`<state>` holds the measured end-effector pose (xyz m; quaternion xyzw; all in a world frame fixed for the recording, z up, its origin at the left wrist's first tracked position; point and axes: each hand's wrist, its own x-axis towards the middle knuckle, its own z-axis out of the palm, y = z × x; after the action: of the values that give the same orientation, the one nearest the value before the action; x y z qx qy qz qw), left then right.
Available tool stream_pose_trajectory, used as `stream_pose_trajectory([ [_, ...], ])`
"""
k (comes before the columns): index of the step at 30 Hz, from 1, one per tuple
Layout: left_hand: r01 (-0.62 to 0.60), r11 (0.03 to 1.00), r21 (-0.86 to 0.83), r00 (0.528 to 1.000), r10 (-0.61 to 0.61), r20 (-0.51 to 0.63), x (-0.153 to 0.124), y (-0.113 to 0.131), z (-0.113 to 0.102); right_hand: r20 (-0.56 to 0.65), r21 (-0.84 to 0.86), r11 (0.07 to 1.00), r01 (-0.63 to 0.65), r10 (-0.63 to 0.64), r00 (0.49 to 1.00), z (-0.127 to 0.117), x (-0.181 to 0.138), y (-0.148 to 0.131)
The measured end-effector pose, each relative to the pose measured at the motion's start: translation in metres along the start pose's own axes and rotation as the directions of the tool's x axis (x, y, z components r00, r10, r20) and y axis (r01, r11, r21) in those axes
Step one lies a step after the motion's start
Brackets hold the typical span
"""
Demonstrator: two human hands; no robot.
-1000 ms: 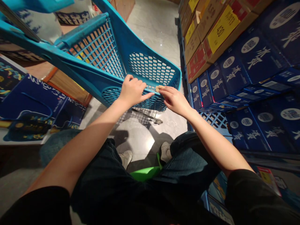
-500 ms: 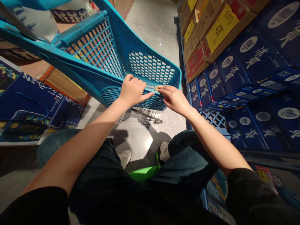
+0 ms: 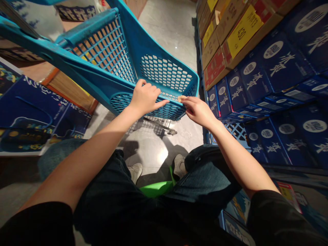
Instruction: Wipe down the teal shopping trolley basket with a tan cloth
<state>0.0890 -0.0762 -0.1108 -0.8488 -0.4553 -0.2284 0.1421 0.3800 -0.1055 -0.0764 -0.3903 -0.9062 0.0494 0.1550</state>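
Note:
A blue plastic shopping cart stands slanted in front of me, its basket full of holes. My left hand is wrapped over the cart's near top rim, with the thumb stretched along it to the right. Farther right, near the front corner, my right hand pinches a small crumpled beige cloth against the same rim. Its fingers cover part of the cloth.
Stacked blue boxes and brown cartons with yellow price signs line the right. Blue gift bags stand at left beside a wooden display. Something green shows between my legs above the tiled floor.
My right hand has slid a little to the right along the rim with the cloth. My left hand has kept its place on the cart.

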Motion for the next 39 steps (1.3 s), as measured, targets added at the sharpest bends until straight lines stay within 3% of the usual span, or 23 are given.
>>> stream_pose_trajectory([
  [9,0.035,0.998,-0.055,0.999,-0.036,-0.028,-0.003,-0.004,0.008,-0.051,0.031,0.994,0.107,-0.106,0.993,0.015,0.029,-0.019],
  [20,-0.014,0.999,0.030,1.000,0.014,0.011,0.000,0.001,-0.005,0.113,-0.068,0.994,-0.091,0.098,0.989,-0.013,0.005,-0.010],
  [26,0.000,0.998,0.060,0.997,-0.005,0.083,0.003,0.005,-0.010,0.043,-0.006,1.000,-0.003,0.003,0.999,0.002,0.026,-0.019],
  [31,-0.018,0.999,0.045,0.999,0.016,0.037,-0.001,0.001,-0.007,-0.051,0.083,0.994,0.069,-0.065,0.997,0.019,0.039,-0.025],
  [39,0.018,1.000,-0.024,1.000,-0.018,-0.009,-0.003,-0.004,-0.001,0.030,0.018,1.000,-0.011,0.010,0.999,0.003,0.016,-0.014],
])
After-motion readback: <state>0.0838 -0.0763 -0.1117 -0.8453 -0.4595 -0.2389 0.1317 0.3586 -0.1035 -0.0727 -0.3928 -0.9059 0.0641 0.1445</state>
